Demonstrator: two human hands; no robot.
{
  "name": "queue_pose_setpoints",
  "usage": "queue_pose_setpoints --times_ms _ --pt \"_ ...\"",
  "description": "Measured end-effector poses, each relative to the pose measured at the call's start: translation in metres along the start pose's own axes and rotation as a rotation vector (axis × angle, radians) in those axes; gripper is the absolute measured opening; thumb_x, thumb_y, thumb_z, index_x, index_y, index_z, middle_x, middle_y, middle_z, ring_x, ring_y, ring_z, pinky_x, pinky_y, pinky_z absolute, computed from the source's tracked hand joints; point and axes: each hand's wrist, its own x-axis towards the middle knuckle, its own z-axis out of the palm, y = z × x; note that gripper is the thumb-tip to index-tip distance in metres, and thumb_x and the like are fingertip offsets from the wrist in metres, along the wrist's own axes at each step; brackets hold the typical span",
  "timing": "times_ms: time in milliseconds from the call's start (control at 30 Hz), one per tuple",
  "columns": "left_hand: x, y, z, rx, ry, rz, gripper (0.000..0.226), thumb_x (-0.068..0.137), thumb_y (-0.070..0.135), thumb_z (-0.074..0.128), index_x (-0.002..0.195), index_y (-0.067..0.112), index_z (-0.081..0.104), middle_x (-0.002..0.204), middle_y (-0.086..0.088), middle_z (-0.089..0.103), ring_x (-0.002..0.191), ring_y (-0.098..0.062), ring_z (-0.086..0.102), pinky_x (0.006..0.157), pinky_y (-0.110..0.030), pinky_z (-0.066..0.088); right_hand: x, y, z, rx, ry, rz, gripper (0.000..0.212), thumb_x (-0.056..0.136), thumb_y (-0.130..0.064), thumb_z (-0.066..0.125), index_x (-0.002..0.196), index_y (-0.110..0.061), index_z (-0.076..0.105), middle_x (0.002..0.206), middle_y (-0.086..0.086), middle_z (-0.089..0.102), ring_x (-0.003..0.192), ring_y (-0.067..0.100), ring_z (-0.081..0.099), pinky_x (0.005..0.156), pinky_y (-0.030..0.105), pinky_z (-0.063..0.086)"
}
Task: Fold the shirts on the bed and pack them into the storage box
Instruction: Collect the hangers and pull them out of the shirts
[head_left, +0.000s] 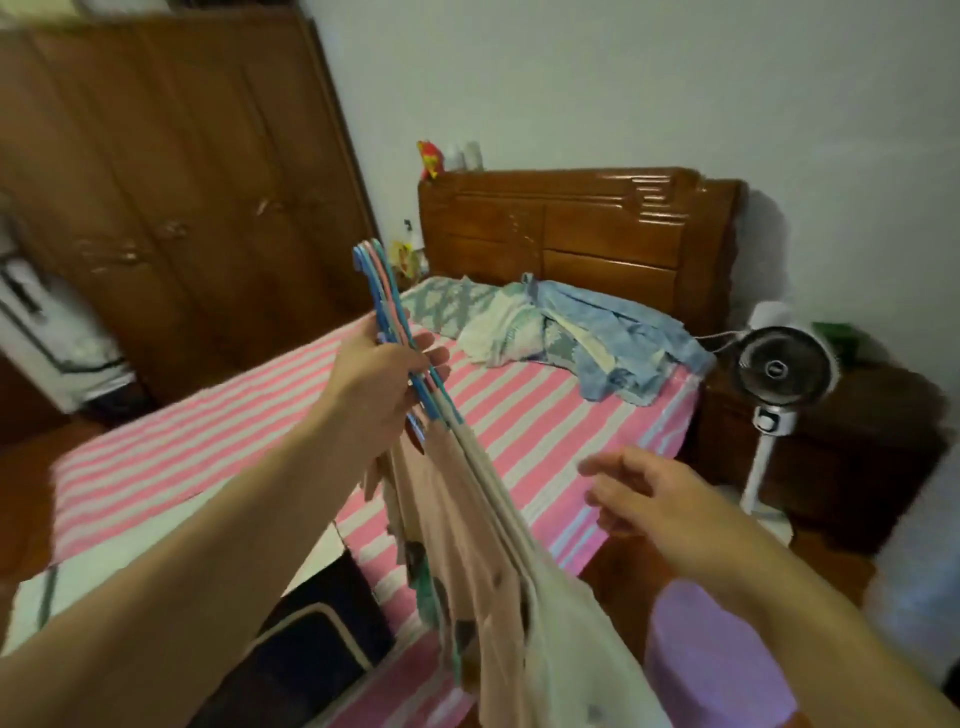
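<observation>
While left hand grips hangers, shirts hanging below grip, seemingly 3, right hand spread.

Dim indoor light is falling softly; motion blur is smearing everything around the grip, and wide-angle edges are bending

shirts: pink and cream, on blue and pink hangers, draping toward 6 o'clock.
bed: pink-and-white striped sheet, headboard at 12 o'clock.
storage box: dark, cream-trimmed, at 7 o'clock.
</observation>
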Motion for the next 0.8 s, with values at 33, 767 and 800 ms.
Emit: queue_pose_setpoints --times_ms 33,767,800 --pt "0.016 0.011 0.003 -0.005 0.024 0.028 0.056 0.087 -0.026 0.044 0.127 0.012 0.051 0.109 -0.016 0.061 0.087 -0.026 0.072 0.069 -0.036 0.061 0.025 -0.014 -0.003 -0.036 -0.063 -0.030 0.014 0.098 -0.036 0.060 0.110 -0.040 0.068 0.098 -0.012 0.072 0.091 0.011 0.071 0.092 0.040 0.058" --pt "0.359 -0.038 0.060 -0.420 0.177 0.058 0.036 0.094 -0.013 0.057 0.116 0.015 0.057 0.113 -0.010 0.065 0.103 -0.033 0.073 0.094 -0.048 0.058 0.446 -0.026 -0.045 -0.169 -0.052 -0.046 0.012 0.100 -0.024 0.061 0.104 -0.032 0.069 0.101 -0.004 0.071 0.096 0.017 0.068 0.088 0.034 0.057" --pt "0.369 -0.066 0.059 -0.510 0.219 -0.004 0.030 0.096 -0.012 0.054 0.110 0.014 0.058 0.110 -0.009 0.065 0.104 -0.032 0.073 0.095 -0.047 0.057 0.459 -0.008 -0.043 -0.159 -0.056 0.004 0.012 0.100 -0.021 0.061 0.102 -0.031 0.069 0.101 -0.002 0.071 0.097 0.019 0.068 0.089 0.036 0.057"
